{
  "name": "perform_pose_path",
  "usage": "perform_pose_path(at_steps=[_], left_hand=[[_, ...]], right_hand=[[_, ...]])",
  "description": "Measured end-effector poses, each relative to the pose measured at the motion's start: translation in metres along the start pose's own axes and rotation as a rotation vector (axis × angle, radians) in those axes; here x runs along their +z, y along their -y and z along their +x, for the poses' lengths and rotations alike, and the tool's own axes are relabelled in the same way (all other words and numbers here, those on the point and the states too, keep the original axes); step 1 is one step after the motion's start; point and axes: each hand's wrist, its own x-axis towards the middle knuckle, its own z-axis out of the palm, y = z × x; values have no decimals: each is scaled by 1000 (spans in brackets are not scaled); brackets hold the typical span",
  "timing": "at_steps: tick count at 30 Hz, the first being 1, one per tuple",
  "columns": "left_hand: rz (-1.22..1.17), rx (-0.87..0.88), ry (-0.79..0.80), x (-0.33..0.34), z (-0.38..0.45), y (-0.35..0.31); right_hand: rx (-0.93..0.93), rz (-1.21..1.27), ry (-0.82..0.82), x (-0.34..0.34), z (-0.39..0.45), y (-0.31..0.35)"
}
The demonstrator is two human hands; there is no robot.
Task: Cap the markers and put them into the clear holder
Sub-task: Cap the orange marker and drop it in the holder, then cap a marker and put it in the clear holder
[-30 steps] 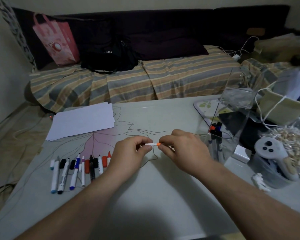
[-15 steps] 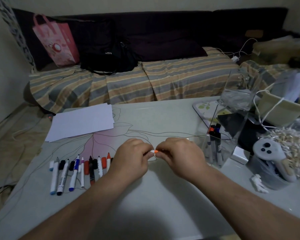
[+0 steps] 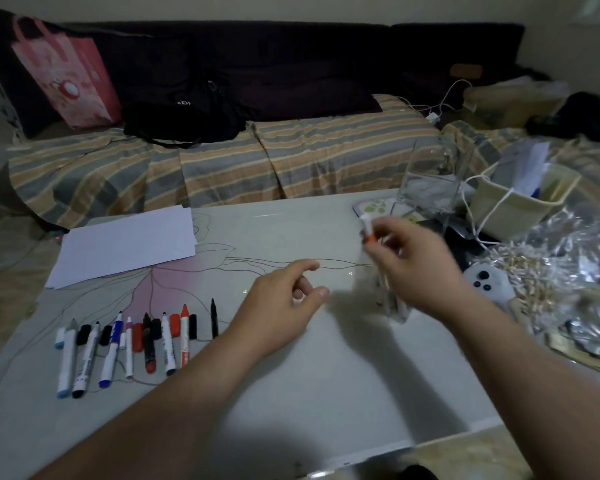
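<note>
Your right hand point(image 3: 416, 268) pinches a capped marker point(image 3: 368, 230) in its fingertips, at about 2 o'clock on the table point(image 3: 326, 375). The marker stands nearly upright, its long axis tipped slightly left, white end up and orange cap down against your fingers; motion blur hides finer detail. It sits above the holder point(image 3: 392, 299), which is blurred and partly hidden behind that hand, with markers inside. Your left hand point(image 3: 281, 303) hangs just left of it, fingers loosely curled, thumb and forefinger apart, holding nothing. At 8 o'clock a row of markers and loose caps point(image 3: 125, 344) lies on the table, tips pointing away from you. A paper sheet point(image 3: 125, 247) rests at 10 o'clock.
</note>
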Motion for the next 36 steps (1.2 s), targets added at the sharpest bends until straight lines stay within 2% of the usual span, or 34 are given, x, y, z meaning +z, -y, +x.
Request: perform_pose_path(at_steps=[2, 4, 6, 9, 17, 20, 22, 24, 26, 30, 34, 36], left_hand=[[37, 36, 39, 8, 0, -7], [100, 91, 84, 20, 0, -13], [145, 129, 122, 31, 0, -17], [193, 155, 153, 43, 1, -18], [228, 81, 186, 41, -4, -4], [268, 36, 216, 26, -5, 5], [294, 5, 225, 11, -7, 13], [313, -43, 234, -6, -9, 23], [346, -107, 220, -26, -11, 38], [408, -284, 117, -73, -21, 83], [442, -429, 26, -106, -35, 122], [477, -447, 38, -111, -39, 133]], right_hand=[[26, 47, -244, -18, 2, -8], [50, -48, -321, -29, 3, -22], [84, -188, -296, -30, 2, -38], [69, -392, -173, -22, 1, -57], [133, -564, 32, -9, -8, -87], [68, -595, -12, -9, -6, -83], [2, -571, -105, -3, -4, -66], [-55, -530, -120, 11, -3, -42], [-114, -460, -57, 36, -2, -20], [-159, -309, 204, 100, -2, 15], [-227, -268, 470, 165, -10, 41], [-258, -284, 583, 191, -13, 48]])
